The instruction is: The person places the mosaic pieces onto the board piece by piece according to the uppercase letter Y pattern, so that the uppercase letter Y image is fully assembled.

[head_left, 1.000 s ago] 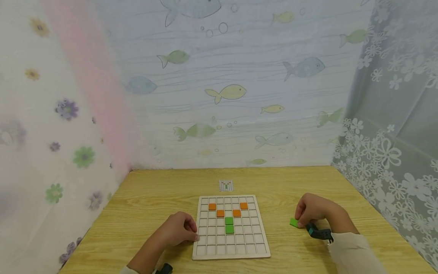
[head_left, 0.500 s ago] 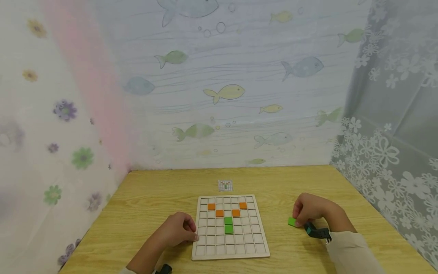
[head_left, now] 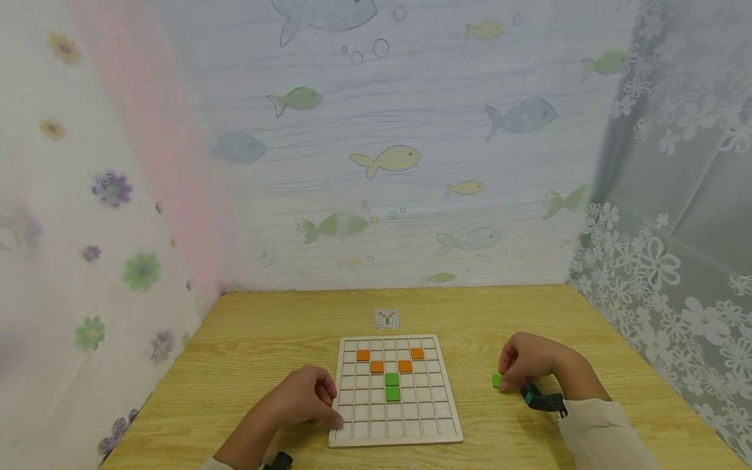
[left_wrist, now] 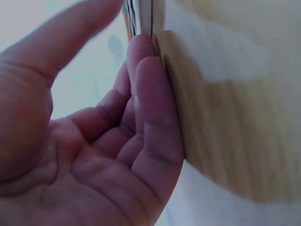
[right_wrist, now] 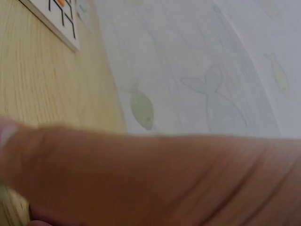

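A pale wooden grid board [head_left: 411, 427] lies on the table. On it, several orange tiles [head_left: 376, 367] form two slanting arms, with two green tiles [head_left: 392, 393] stacked below. My left hand [head_left: 302, 395] rests at the board's left edge, its thumb over the lower left corner. The left wrist view shows the relaxed fingers [left_wrist: 157, 94] against the edge, with the thumb apart from them. To the right of the board, my right hand [head_left: 531, 361] pinches a loose green tile [head_left: 496, 380], partly hidden by the fingers. In the right wrist view the thumb [right_wrist: 94, 165] covers most of the hand's work.
Behind the board lies a small pattern card [head_left: 387, 318] with a similar Y-shaped picture. The wood-grain table [head_left: 282, 326] ends at a fish-printed curtain [head_left: 393, 222] at the back. Flowered cloth hangs on both sides.
My right hand has shifted slightly left with the green tile, which now shows less beyond the fingers. The left thumb has slid toward the board's near corner. Tiles on the board stay put.
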Demonstrator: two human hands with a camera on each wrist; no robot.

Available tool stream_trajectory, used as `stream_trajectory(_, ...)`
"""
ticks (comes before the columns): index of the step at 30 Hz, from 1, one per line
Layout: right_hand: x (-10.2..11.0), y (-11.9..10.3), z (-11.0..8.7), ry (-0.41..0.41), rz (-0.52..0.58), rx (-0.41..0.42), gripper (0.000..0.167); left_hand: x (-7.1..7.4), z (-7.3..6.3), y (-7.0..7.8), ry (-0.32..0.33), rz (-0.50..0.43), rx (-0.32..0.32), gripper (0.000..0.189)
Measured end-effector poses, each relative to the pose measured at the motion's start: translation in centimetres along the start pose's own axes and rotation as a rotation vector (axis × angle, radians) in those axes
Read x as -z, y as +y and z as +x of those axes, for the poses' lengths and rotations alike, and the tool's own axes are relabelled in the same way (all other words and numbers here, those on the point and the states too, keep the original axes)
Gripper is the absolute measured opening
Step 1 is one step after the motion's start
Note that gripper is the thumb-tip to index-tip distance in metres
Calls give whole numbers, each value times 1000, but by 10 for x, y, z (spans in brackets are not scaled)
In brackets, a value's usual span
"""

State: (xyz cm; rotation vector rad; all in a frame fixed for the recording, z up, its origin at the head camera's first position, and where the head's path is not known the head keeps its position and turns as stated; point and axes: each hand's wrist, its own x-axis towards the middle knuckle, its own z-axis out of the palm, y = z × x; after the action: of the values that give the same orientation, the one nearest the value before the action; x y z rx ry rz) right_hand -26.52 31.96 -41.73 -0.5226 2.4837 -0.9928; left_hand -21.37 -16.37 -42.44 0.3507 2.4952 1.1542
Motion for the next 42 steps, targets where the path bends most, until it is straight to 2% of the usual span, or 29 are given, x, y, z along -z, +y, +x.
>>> stream_trajectory(6, -3, -4, 2, 28, -58, -5, 16, 2, -2, 0, -69, -3, -43, 54)
stream_trajectory(10, -4, -7, 3, 33, -54, -1, 16, 2, -2, 1, -69, -5, -60, 54)
stream_trajectory(19, -7, -12, 5, 29, -36, 40, 16, 2, -3, 3, -67, 5, -50, 54)
stream_trajectory(33, -7, -11, 11, 84, -107, 136, 14, 1, -3, 3, -64, 3, -64, 56)
stream_trajectory(37, -5, -13, 13, 84, -75, 145, 11, 1, -3, 1, -67, -9, -69, 62)
stream_trajectory(42, -5, -19, 13, 73, -53, 155, 14, 1, -2, 0, -73, -24, -66, 77)
